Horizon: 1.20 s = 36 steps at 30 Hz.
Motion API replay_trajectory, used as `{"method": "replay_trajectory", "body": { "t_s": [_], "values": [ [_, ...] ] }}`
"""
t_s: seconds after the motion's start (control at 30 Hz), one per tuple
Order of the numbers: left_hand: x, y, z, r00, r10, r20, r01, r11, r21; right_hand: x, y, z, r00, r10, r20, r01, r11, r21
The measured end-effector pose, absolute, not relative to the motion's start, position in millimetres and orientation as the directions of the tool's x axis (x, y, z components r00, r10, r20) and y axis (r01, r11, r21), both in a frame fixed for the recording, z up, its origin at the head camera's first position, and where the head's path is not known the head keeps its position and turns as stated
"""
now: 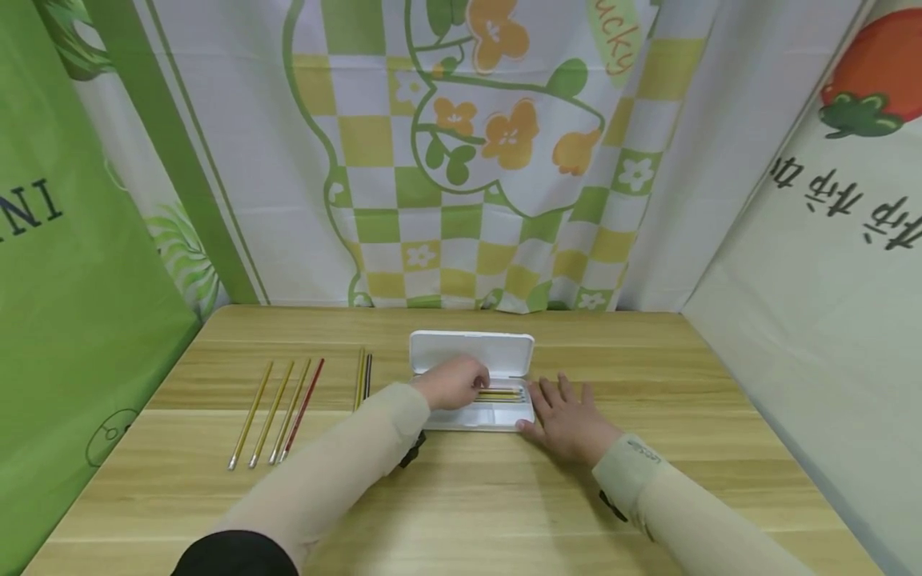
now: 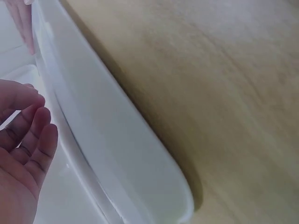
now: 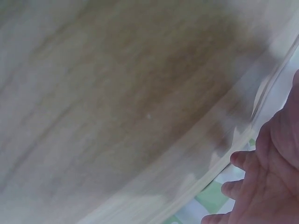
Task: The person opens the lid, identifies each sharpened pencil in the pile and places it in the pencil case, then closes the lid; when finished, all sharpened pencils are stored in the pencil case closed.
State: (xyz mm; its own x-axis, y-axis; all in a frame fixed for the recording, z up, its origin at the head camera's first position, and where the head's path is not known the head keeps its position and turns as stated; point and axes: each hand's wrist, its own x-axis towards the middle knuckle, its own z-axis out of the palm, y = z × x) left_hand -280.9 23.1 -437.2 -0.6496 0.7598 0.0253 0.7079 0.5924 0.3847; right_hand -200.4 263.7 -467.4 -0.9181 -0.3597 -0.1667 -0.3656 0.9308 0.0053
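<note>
A white pencil case (image 1: 468,416) lies on the table with its lid (image 1: 471,352) raised at the back. Inside, towards the right, are several yellow pencils (image 1: 500,395). My left hand (image 1: 452,382) is over the case with curled fingers, by the left end of those pencils. In the left wrist view its thumb and fingertips (image 2: 42,114) come close together; no pencil shows between them, and whether they pinch one is hidden. My right hand (image 1: 572,420) rests with spread fingers against the case's right end.
Left of the case lie a yellow pencil (image 1: 358,380) and a dark pencil (image 1: 368,374). Farther left, several yellow pencils (image 1: 272,412) and a red pencil (image 1: 304,408) lie side by side on the wooden table (image 1: 648,512). A patterned curtain (image 1: 461,272) hangs behind.
</note>
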Motion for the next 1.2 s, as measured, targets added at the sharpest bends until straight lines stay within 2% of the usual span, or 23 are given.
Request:
{"method": "replay_trajectory", "body": {
  "t_s": [0.17, 0.27, 0.37, 0.5, 0.6, 0.7, 0.8, 0.93, 1.2],
  "values": [
    [-280, 8, -431, -0.698, 0.714, 0.050, 0.632, 0.583, 0.510, -200, 261, -463, -0.915, -0.362, -0.180, -0.369, 0.929, 0.008],
    [-280, -6, -420, -0.739, 0.667, 0.095, 0.577, 0.554, 0.600, -200, 258, -455, -0.908, -0.364, -0.208, -0.365, 0.930, -0.036],
    [-281, -24, -407, -0.794, 0.593, 0.136, 0.501, 0.512, 0.698, -201, 256, -447, -0.897, -0.363, -0.251, -0.339, 0.931, -0.135],
    [-291, -51, -398, -0.879, 0.435, 0.194, 0.410, 0.486, 0.772, -207, 258, -443, -0.897, -0.373, -0.236, -0.287, 0.899, -0.332],
    [-297, -66, -395, -0.940, 0.290, 0.178, 0.307, 0.496, 0.812, -216, 260, -434, -0.915, -0.370, -0.162, -0.263, 0.849, -0.458],
    [-297, -73, -395, -0.979, 0.179, 0.093, 0.169, 0.481, 0.860, -227, 260, -421, -0.946, -0.306, -0.111, -0.203, 0.822, -0.531],
    [-297, -73, -402, -0.989, 0.145, -0.017, 0.046, 0.420, 0.906, -235, 260, -411, -0.971, -0.208, -0.122, -0.098, 0.803, -0.588],
    [-300, -67, -412, -0.975, 0.177, -0.136, -0.070, 0.335, 0.940, -243, 257, -406, -0.981, -0.157, -0.113, -0.039, 0.731, -0.681],
    [-290, -66, -417, -0.953, 0.254, -0.167, -0.096, 0.269, 0.958, -245, 248, -413, -0.993, -0.094, -0.069, 0.005, 0.556, -0.831]
  ]
}}
